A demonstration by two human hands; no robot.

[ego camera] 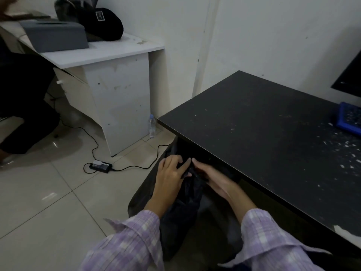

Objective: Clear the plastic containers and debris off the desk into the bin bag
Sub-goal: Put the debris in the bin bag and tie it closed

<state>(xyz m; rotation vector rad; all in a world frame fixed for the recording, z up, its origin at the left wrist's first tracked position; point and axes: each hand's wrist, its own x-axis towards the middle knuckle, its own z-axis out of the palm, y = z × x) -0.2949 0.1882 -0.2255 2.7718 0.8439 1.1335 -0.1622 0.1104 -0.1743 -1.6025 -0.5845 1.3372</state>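
Desk (263,122): matt black board, scuffed, pale flecks. Bin bag (187,194): thin crinkled black plastic. Floor tiles (48,202): glossy. Water bottle (152,126): clear plastic.

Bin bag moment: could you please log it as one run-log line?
bag: below desk edge | left hand: on bag | right hand: on bag | desk: white crumbs left | containers: none seen
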